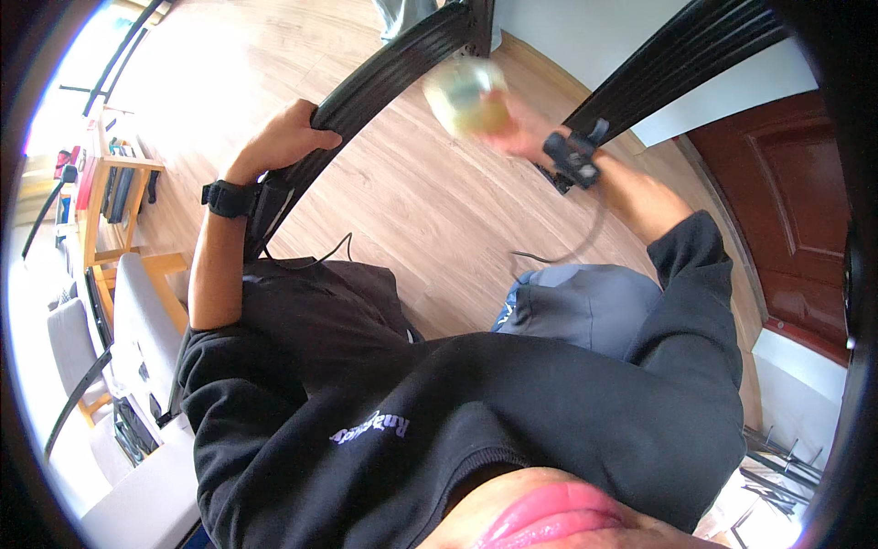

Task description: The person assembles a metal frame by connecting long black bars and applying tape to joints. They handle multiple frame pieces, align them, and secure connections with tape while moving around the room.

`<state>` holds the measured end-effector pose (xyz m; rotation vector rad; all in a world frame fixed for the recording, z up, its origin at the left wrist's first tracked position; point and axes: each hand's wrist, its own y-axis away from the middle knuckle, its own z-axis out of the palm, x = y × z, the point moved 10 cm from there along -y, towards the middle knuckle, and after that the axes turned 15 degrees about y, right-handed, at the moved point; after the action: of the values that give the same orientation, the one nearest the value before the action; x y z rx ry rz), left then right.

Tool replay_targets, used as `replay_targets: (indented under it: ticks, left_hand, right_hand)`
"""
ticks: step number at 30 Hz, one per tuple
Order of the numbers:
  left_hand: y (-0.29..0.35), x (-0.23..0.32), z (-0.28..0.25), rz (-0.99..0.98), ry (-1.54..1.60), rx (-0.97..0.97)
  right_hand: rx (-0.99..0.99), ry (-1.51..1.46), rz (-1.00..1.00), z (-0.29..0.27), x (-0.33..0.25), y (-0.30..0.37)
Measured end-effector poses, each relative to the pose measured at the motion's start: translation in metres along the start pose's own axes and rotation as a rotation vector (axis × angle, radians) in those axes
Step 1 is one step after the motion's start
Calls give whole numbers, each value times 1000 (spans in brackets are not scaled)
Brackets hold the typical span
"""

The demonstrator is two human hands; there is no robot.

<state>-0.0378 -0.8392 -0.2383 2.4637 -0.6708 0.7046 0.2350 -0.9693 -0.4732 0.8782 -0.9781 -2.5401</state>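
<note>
Floor: light wood planks [439, 229] run under everything, with a white wall [572, 41] beyond and a brown panelled door [786, 210] at the right.
Right hand: the right hand [519, 128] is closed around one side of a rounded yellow-green thing [465, 91] (motion blur hides the separate fingers).
Yellow-green thing: it is out ahead of the person, near the far end of the left black bar [384, 73]; whether it touches the bar, I cannot tell.
Left hand: the left hand [283, 137] clasps the left black bar, thumb laid across the top (how tightly, I cannot tell).
Wrists: a black device [572, 160] is strapped on the right one, a black band [229, 199] on the left; a thin cable [599, 220] curves below the right wrist.
Right bar: a second black bar [672, 64] slants behind the right wrist.
Clothing: a black sweatshirt [549, 403] covers the trunk, sleeves pushed up toward the elbows.
Left side: a wooden shelf [137, 163] with books stands beyond a grey chair [142, 311].
</note>
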Motion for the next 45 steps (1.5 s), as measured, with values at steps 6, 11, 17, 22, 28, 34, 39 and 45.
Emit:
replay_targets:
  ticks: [6,11,17,22,28,34,39,45]
  left_hand:
    - [5,8,-3,71,-21,29]
    - [2,6,-1,51,8,-9]
    - [-1,-6,4,-69,10,-100]
    - [-1,4,5,-45,-79,-169]
    - [3,3,6,-70,-10,-172]
    - [1,-7,8,-133,4,-163]
    - [-1,2,4,-57,-10,-122]
    - [-4,-2,7,-9,-20,-115]
  right_hand:
    - [235,308,-135,-53,67,-28]
    - [431,1108,297,-153,151,-2]
    - [-269,585,-246,35,22,16]
    - [20,139,-147,-22,55,-8]
    - [307,988,209,-109,118,4]
    - [-347,77,-349,37,-7,3]
    - [193,306,-110,-42,75,-2]
    - [171,754,-69,-24,61,35]
